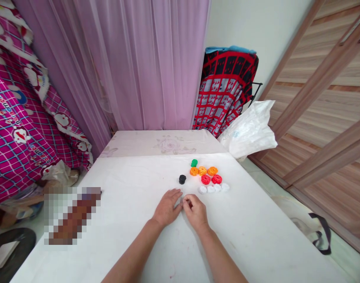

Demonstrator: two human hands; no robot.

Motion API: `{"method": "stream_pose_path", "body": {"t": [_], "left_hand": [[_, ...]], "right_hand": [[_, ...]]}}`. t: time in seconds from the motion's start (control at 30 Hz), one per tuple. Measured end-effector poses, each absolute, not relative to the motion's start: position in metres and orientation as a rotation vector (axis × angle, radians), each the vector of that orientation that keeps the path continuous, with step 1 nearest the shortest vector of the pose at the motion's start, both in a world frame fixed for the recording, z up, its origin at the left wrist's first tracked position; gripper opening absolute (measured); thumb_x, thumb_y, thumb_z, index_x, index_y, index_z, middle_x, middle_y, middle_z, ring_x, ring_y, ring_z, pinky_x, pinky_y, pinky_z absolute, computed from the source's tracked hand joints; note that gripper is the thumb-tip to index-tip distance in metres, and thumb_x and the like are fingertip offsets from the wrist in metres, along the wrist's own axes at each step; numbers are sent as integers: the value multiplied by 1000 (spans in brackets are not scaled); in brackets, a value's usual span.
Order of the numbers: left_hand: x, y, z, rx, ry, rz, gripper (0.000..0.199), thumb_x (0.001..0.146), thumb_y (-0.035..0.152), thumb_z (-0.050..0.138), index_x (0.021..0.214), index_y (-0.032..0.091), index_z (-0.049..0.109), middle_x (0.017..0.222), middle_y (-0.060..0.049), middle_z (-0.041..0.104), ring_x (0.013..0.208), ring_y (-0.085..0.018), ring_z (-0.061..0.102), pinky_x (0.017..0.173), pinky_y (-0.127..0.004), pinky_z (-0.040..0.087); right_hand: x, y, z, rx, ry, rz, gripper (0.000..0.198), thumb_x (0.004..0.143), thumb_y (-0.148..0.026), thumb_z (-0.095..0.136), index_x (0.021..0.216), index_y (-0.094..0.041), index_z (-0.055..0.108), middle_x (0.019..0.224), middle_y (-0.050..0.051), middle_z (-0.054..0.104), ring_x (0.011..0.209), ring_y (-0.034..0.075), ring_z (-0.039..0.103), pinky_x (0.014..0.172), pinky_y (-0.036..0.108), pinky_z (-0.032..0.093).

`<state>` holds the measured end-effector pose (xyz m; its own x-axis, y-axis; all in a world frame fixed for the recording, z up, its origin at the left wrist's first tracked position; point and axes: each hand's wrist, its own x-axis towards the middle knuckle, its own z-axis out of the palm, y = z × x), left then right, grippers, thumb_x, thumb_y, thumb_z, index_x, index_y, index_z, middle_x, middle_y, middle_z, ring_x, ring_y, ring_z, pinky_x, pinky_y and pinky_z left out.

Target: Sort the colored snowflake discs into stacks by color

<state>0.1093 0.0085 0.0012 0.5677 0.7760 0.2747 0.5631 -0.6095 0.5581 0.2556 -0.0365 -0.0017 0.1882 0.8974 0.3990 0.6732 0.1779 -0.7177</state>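
Note:
My left hand (168, 209) lies on the white tabletop with its fingers stretched out and holds nothing visible. Right beside it, my right hand (196, 212) has its fingers curled in a pinch near the left thumb; anything between those fingertips is too small to make out. Beyond the hands sits a black round piece with a notched rim (182, 179). Farther right are similar pieces grouped by colour: several white ones (210, 189), two red ones (205, 179), three orange-yellow ones (212, 171) and a green one (194, 162).
The white-covered table (132, 177) has a flowered strip along its far end. A white plastic bag (247, 129) stands at the far right corner. A pixelated object (75, 218) lies at the left edge. Purple curtains (156, 67) hang behind, with a wooden wardrobe (324, 90) to the right.

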Motion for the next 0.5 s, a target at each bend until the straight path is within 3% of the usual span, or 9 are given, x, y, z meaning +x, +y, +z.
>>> {"method": "stream_pose_path", "body": {"t": [0.3,0.5], "left_hand": [[94,26,6,2291,1168,826,35,86,18,43,110,25,68,110,-3,72,103,-18,66,94,-37,54],[54,24,4,2237,1283,937,32,88,24,41,103,24,69,104,-4,73,99,-18,67,93,-39,54]], "right_hand": [[272,-35,-5,-1634,-1518,266,17,82,-28,45,76,-23,61,73,-2,65,58,12,56,62,23,43],[275,-33,-8,-1690,-1551,169,18,79,-23,46,86,-23,62,85,0,67,62,13,57,65,24,44]]}}
